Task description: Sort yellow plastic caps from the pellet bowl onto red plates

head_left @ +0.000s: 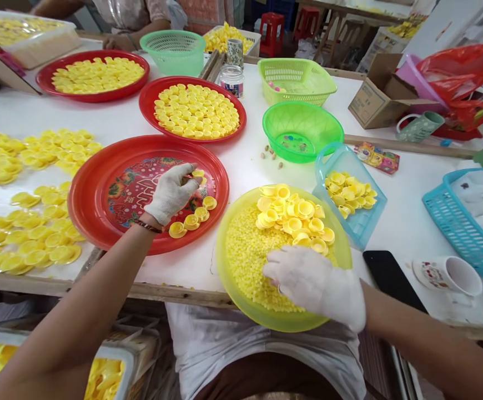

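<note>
My left hand [171,193], in a white glove, is over the right side of a red tray [95,189] with a flower pattern. Its thumb and finger close around a small yellow plastic cup [199,173]. Below it, several like cups [191,222] stand in a curved row along the tray's edge. My right hand [303,278], also gloved, rests in a yellow bowl [241,314] at the table edge. Its fingers curl down into small yellow beads [250,255]; what they hold is hidden. A heap of yellow cups [293,214] lies on the beads beyond this hand.
Two red trays of filled-looking cups [197,111] stand farther back. Flat yellow pieces [37,233] cover the table's left. A blue scoop-shaped basket [364,222] with cups, a green basin [303,119], a phone [391,278] and a mug [449,275] are rightward. Another person's hand [119,41] is at back left.
</note>
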{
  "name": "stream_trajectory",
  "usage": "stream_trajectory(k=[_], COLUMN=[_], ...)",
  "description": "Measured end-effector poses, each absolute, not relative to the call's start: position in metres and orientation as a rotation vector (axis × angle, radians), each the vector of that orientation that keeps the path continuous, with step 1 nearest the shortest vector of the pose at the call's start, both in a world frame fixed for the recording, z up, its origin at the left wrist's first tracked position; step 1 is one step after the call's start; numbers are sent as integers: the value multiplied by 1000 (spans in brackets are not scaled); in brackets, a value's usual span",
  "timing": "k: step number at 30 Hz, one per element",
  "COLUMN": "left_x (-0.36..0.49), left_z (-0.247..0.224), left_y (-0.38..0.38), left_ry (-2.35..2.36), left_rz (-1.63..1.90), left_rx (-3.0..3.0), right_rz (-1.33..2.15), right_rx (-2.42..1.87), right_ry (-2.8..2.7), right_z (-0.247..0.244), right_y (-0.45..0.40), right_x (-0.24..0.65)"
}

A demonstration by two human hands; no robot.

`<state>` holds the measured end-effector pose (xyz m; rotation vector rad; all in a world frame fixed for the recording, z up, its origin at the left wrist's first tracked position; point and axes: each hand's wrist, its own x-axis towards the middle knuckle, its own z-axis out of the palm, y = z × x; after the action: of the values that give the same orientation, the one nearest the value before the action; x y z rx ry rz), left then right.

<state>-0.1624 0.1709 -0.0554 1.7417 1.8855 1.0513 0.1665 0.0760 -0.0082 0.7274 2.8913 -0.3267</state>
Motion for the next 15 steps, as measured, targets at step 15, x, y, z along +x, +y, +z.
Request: stream_trajectory(k=[15], left_x=[-203], left_z=[-80], left_y=[153], left_ry=[1862], left_rz=[984], left_rx=[1728], right_rz=[107], right_rx=[731], right_ry=[2659], right_z=[-35], right_y=[283], right_x=[-65])
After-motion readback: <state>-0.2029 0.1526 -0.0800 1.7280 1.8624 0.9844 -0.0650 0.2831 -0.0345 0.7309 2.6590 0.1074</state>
